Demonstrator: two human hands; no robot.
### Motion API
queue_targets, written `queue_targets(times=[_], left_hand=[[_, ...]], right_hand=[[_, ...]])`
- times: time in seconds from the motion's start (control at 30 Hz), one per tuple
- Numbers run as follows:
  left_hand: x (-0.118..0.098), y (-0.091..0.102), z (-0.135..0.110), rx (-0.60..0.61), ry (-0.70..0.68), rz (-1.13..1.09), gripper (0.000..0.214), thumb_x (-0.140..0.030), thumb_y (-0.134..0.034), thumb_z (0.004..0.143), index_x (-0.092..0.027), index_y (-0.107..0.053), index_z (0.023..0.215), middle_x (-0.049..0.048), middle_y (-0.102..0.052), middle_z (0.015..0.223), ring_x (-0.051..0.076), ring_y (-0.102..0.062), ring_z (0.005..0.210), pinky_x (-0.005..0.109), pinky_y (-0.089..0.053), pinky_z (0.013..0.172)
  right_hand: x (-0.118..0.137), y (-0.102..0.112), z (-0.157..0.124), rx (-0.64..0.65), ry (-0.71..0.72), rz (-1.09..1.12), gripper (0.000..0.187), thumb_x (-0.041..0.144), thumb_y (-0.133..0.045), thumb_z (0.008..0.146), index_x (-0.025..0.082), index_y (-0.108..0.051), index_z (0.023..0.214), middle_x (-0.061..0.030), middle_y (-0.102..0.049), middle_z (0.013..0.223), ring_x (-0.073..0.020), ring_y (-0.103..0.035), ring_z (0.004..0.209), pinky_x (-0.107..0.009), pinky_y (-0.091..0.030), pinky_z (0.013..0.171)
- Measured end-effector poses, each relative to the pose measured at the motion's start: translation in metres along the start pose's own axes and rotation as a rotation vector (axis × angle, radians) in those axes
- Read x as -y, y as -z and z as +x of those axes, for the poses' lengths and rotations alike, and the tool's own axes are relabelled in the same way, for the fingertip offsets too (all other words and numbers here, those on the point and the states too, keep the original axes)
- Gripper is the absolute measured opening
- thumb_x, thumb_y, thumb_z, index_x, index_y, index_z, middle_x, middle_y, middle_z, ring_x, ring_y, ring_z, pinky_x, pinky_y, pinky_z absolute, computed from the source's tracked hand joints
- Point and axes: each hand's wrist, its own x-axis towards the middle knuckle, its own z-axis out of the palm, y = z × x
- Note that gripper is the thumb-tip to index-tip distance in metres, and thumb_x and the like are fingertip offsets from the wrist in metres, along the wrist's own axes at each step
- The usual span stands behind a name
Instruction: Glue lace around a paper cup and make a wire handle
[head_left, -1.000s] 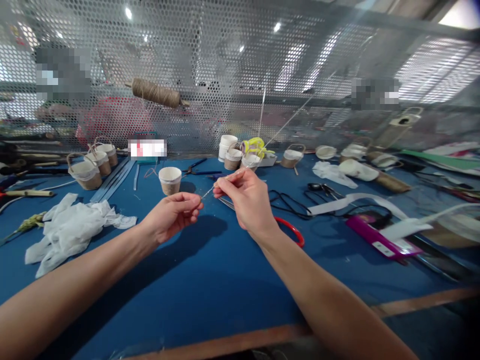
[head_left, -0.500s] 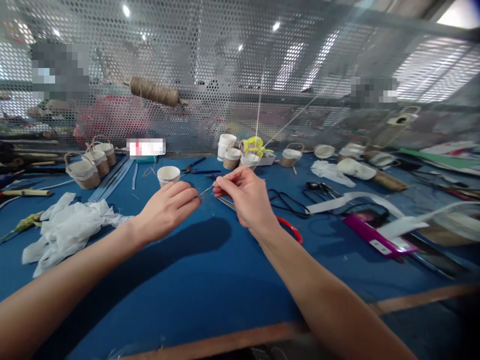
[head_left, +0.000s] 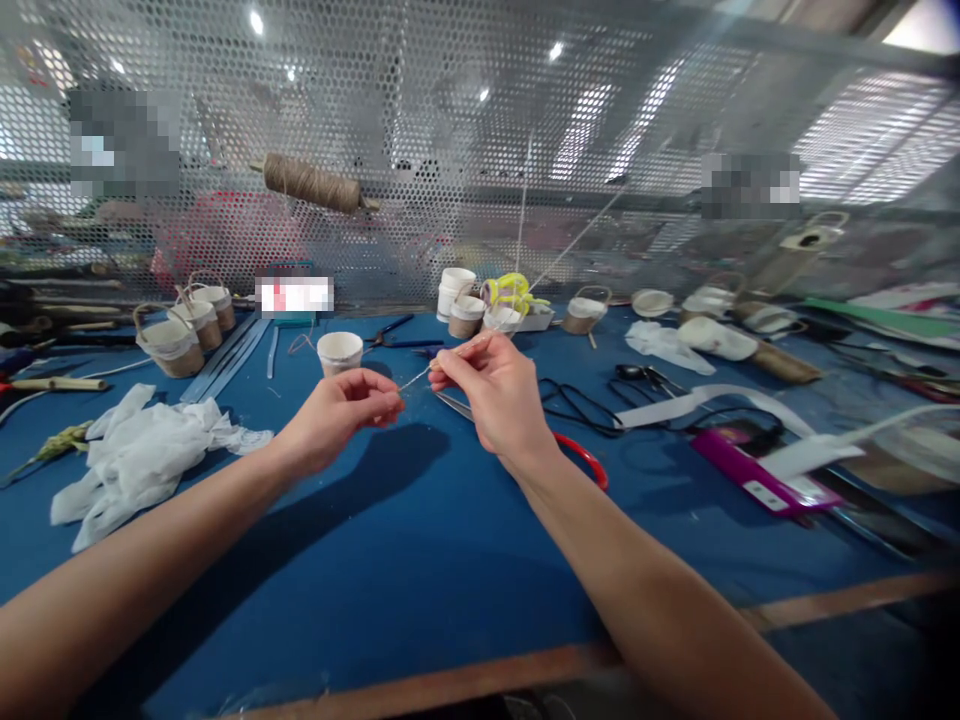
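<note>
A thin, pale twisted cord [head_left: 417,378] runs between my two hands above the blue table. My left hand [head_left: 346,410] pinches its near end between thumb and fingertips. The fingers of my right hand [head_left: 491,390] are closed on the other part of the cord, a short way to the right. Just behind my left hand stands a small white-lined cup [head_left: 340,352]. Red-handled scissors [head_left: 581,460] lie under my right hand and wrist, which cover part of them.
Small handled baskets [head_left: 171,345] stand at the back left, near crumpled white cloth [head_left: 150,450]. Pliers [head_left: 397,335] lie behind my hands. A twine spool [head_left: 311,183] hangs on the perforated screen. On the right are a purple power strip [head_left: 765,475] and black cable [head_left: 574,405].
My left hand has turned so its thumb and fingertips now show, pinching the cord. The right hand has barely moved and keeps its grip.
</note>
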Motion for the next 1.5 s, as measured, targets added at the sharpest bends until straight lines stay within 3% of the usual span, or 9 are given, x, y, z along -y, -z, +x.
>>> queue_targets(times=[0.23,0.47,0.57,0.7,0.8,0.9,1.17,1.3,1.5], left_hand=[[-0.007,0.015,-0.002,0.026,-1.019,1.2,0.024,-0.006,-0.041,0.083,-0.013,-0.059,0.098,0.0137,-0.061,0.099,0.021,-0.055,0.092,0.038,-0.046,0.08],[-0.005,0.023,-0.001,0.038,-1.316,1.343,0.018,-0.01,-0.043,0.085,-0.015,-0.06,0.086,0.0078,-0.066,0.08,0.017,-0.057,0.074,0.029,-0.046,0.064],[-0.004,0.019,-0.003,0.032,-1.155,1.117,0.015,-0.013,-0.048,0.083,-0.018,-0.062,0.082,0.0056,-0.065,0.077,0.016,-0.057,0.074,0.03,-0.045,0.066],[0.0,0.003,-0.003,-0.202,-0.465,0.352,0.004,-0.018,-0.059,0.075,-0.017,-0.059,0.071,0.0014,-0.06,0.067,0.011,-0.054,0.063,0.028,-0.045,0.063],[0.003,-0.006,0.0,-0.106,0.08,-0.246,0.01,-0.019,-0.061,0.069,-0.015,-0.053,0.065,-0.0009,-0.057,0.061,0.007,-0.051,0.052,0.023,-0.044,0.056],[0.003,-0.005,0.0,-0.014,0.187,-0.295,0.012,-0.02,-0.063,0.066,-0.015,-0.052,0.067,0.0003,-0.059,0.064,0.008,-0.053,0.054,0.024,-0.045,0.058],[-0.004,0.009,-0.005,-0.044,-0.97,1.18,0.024,-0.007,-0.045,0.08,-0.015,-0.057,0.099,0.012,-0.06,0.1,0.021,-0.054,0.091,0.039,-0.046,0.079],[0.0,0.015,-0.001,-0.018,-1.156,1.414,0.024,-0.011,-0.036,0.088,-0.013,-0.06,0.094,0.0121,-0.062,0.093,0.02,-0.055,0.087,0.035,-0.048,0.073],[-0.001,0.027,0.001,-0.028,-1.316,1.321,0.016,-0.012,-0.047,0.085,-0.016,-0.061,0.092,0.0075,-0.067,0.088,0.017,-0.058,0.081,0.03,-0.047,0.07]], right_hand=[[0.003,0.002,0.005,-0.037,-0.035,0.031,0.02,0.017,-0.066,0.066,0.019,-0.046,0.06,0.005,-0.061,0.054,-0.0089,-0.059,0.049,-0.025,-0.053,0.054],[0.002,-0.001,0.0,0.003,-0.068,0.056,0.019,0.017,-0.067,0.065,0.017,-0.048,0.061,0.004,-0.062,0.054,-0.0092,-0.059,0.049,-0.024,-0.052,0.052],[0.003,-0.001,0.0,0.009,-0.086,0.068,0.019,0.017,-0.066,0.066,0.018,-0.048,0.061,0.0044,-0.062,0.055,-0.0092,-0.059,0.05,-0.024,-0.052,0.052],[0.005,-0.002,-0.002,-0.009,-0.052,0.089,0.02,0.018,-0.065,0.067,0.019,-0.046,0.062,0.0048,-0.061,0.057,-0.0094,-0.06,0.052,-0.025,-0.053,0.055],[0.003,-0.002,-0.003,-0.017,0.027,0.049,0.02,0.019,-0.066,0.068,0.019,-0.046,0.063,0.005,-0.061,0.059,-0.0097,-0.061,0.054,-0.025,-0.053,0.056],[0.001,0.0,-0.002,-0.008,0.046,-0.006,0.02,0.022,-0.066,0.068,0.019,-0.047,0.063,0.0048,-0.06,0.058,-0.01,-0.061,0.053,-0.025,-0.053,0.054],[0.003,0.003,0.004,-0.044,-0.03,0.018,0.02,0.017,-0.066,0.065,0.019,-0.047,0.06,0.005,-0.061,0.054,-0.0086,-0.059,0.049,-0.024,-0.053,0.053],[0.003,0.001,0.002,-0.032,-0.065,0.033,0.02,0.018,-0.066,0.065,0.019,-0.046,0.06,0.0048,-0.061,0.054,-0.0091,-0.059,0.05,-0.024,-0.053,0.052],[0.002,0.0,0.001,0.0,-0.113,0.052,0.019,0.018,-0.066,0.066,0.019,-0.047,0.062,0.0046,-0.061,0.055,-0.0095,-0.06,0.05,-0.025,-0.053,0.052]])
